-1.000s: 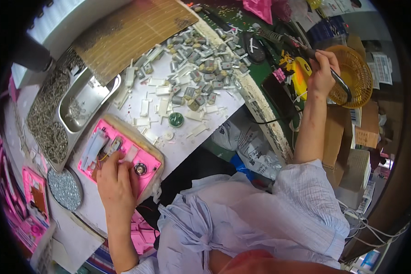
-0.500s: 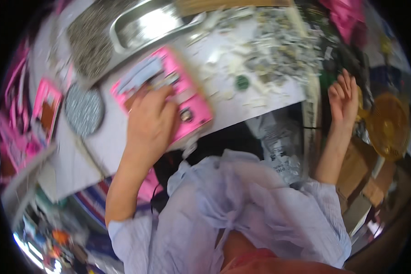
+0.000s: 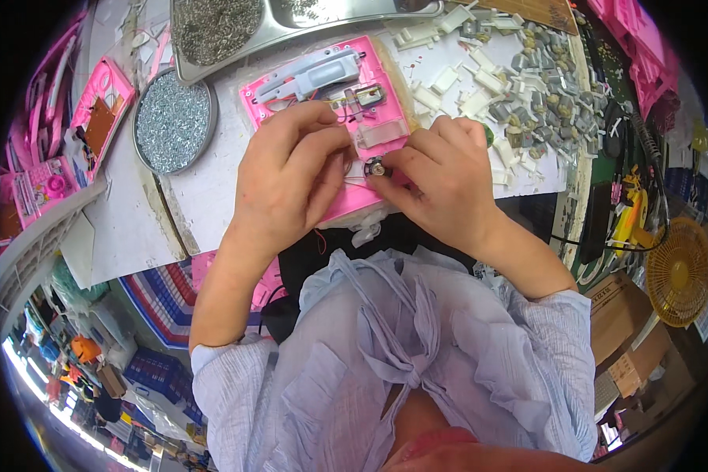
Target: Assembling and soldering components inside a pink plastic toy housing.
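Right grip (image 3: 446, 177) palm-down at casing (image 3: 379, 67)

Bright light (image 3: 22, 373) glares at lower left — beyond a white worktable (image 3: 126, 236).

Access to the pink panel (image 3: 384, 135) is from above, through the narrow gap between the left hand (image 3: 287, 173) and the right hand (image 3: 440, 177). The metal tray (image 3: 354, 22) obstructs low approach from the far side. White brackets (image 3: 447, 79) and the motor pile (image 3: 539, 86) obstruct the right side. On the left, a bare strip of table (image 3: 211, 185) permits passage between the left hand and the round dish (image 3: 144, 157); the dish and the pink frame (image 3: 106, 86) limit travel further left.
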`<state>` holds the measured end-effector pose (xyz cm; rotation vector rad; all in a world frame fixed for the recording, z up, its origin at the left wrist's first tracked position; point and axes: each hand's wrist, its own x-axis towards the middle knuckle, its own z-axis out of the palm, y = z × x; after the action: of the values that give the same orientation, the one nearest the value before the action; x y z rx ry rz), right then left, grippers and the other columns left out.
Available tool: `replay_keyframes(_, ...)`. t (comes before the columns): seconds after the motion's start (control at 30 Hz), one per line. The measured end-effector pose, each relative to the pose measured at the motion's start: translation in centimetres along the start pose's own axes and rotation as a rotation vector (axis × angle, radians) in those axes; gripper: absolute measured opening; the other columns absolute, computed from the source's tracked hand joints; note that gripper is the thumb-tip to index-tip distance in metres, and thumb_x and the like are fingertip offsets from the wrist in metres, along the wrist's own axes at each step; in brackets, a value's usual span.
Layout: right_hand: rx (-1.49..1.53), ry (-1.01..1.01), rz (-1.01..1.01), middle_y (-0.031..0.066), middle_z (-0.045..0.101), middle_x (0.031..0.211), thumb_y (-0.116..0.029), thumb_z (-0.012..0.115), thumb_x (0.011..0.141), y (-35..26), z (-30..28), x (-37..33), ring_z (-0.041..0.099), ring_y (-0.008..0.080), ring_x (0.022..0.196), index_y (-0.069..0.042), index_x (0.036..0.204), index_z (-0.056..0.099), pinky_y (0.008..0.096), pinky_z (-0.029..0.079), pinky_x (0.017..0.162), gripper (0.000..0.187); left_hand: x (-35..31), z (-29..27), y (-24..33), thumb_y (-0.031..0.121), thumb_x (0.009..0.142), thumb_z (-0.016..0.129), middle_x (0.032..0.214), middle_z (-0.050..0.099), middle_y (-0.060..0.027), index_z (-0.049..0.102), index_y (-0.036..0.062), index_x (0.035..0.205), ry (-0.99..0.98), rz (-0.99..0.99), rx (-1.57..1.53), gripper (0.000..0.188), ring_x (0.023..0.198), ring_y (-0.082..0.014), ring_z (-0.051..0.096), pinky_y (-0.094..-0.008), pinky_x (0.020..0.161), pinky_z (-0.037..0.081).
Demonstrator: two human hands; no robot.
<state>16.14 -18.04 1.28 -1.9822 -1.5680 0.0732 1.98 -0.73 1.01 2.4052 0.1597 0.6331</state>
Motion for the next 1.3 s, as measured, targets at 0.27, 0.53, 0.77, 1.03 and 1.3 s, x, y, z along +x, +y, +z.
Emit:
replay_keyframes(0.27, 0.012, -0.112, 0.015, 0.0026, 0.062, 0.072, -0.018, 0.083, 0.075, -0.7, -0.6, 1.1, 0.057, 0.0242, 0.071, -0.009, 0.080, 0.069, 0.0392, 0.040, 0.074, 0.018, -1.4, 0.0, -0.3, -0.003, 0.075, 0.074, 0.108, 0.066, -0.0096, 0.067, 0.0057, 0.103, 0.083, -0.032, -0.014, 0.029, 0.091, -0.0301, 0.066, -0.0389, 0.075, 0.052)
replay_keyframes(0.53, 0.136, -0.225, 0.182, 0.0106, 0.064, 0.070, -0.018, 0.078, 0.075, -0.6, -1.1, 2.0, 0.062, 0.0319, 0.071, -0.006, 0.071, 0.067, 0.0447, 0.046, 0.072, 0.017, -1.2, 1.0, -0.5, 0.002, 0.076, 0.075, 0.105, 0.066, -0.0068, 0.067, 0.0072, 0.099, 0.062, 0.008, -0.064, 0.025, 0.091, -0.0265, 0.066, -0.0401, 0.074, 0.050)
replay_keyframes(0.77, 0.097, -0.227, 0.000, 0.0112, 0.064, 0.075, -0.016, 0.077, 0.078, 0.0, -1.2, 2.0, 0.063, 0.0318, 0.076, -0.005, 0.076, 0.066, 0.0443, 0.048, 0.071, 0.016, -1.9, 0.3, 0.0, 0.005, 0.073, 0.079, 0.113, 0.064, -0.0079, 0.071, 0.0087, 0.095, -0.058, 0.027, 0.029, 0.023, 0.097, -0.0254, 0.064, -0.0377, 0.084, 0.047)
replay_keyframes(1.03, 0.103, -0.313, 0.038, 0.0103, 0.064, 0.076, -0.016, 0.077, 0.078, -0.1, -1.5, 2.6, 0.063, 0.0320, 0.078, -0.005, 0.077, 0.065, 0.0450, 0.049, 0.072, 0.016, -2.3, 0.1, 0.7, 0.008, 0.072, 0.080, 0.112, 0.060, -0.0049, 0.070, 0.0104, 0.089, -0.159, 0.000, 0.018, 0.020, 0.093, -0.0230, 0.059, -0.0391, 0.086, 0.041)
replay_keyframes(1.3, 0.040, -0.354, -0.109, 0.0084, 0.063, 0.078, -0.014, 0.075, 0.079, 0.0, -1.5, 2.9, 0.062, 0.0303, 0.082, -0.005, 0.079, 0.065, 0.0432, 0.049, 0.074, 0.013, -2.4, -0.1, 0.2, 0.008, 0.073, 0.079, 0.110, 0.061, -0.0043, 0.069, 0.0095, 0.088, -0.158, 0.007, -0.032, 0.018, 0.093, -0.0228, 0.060, -0.0387, 0.086, 0.042)
